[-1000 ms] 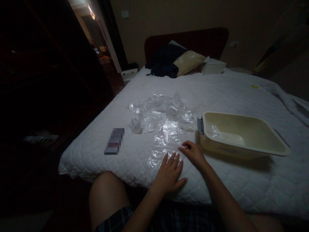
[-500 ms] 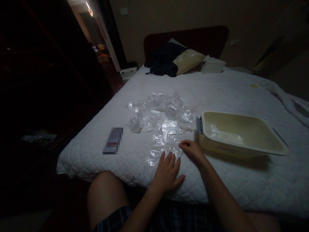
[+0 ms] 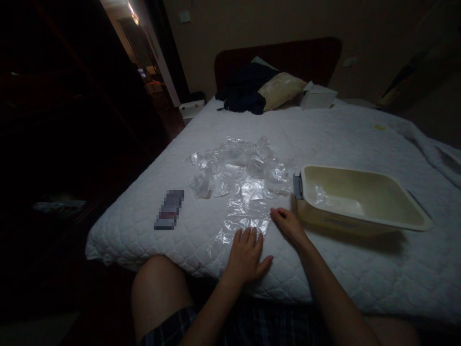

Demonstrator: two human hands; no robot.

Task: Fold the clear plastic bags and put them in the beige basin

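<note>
fingers loosely spread and released, the left hand (image 3: 247,254) lies palm down at the lower middle of the frame, its fingertips on the near end of a crumpled, clear, shiny plastic film (image 3: 252,187). just to the right and a little higher, the right hand (image 3: 288,225) has its thumb and forefinger drawn together at the film's right edge; whether they grasp any of it i cannot tell.

the film spreads over the centre of the frame, bunched farther up and flatter toward the hands, on a white quilted bedcover (image 3: 122,230). right of centre, near the right hand, stands a cream, rectangular plastic tub (image 3: 345,222), a grey latch (image 3: 297,186) on its left end. left of the film lies a dark, oblong item (image 3: 169,210), hidden by pixel blocks.

at the upper middle, before a dark reddish headboard (image 3: 302,57), sit a heap of dark blue cloth (image 3: 248,86), a beige patterned pillow (image 3: 283,90) and a white box (image 3: 319,98). a bare knee (image 3: 158,281) shows at the lower left, above dark plaid fabric (image 3: 180,327).
</note>
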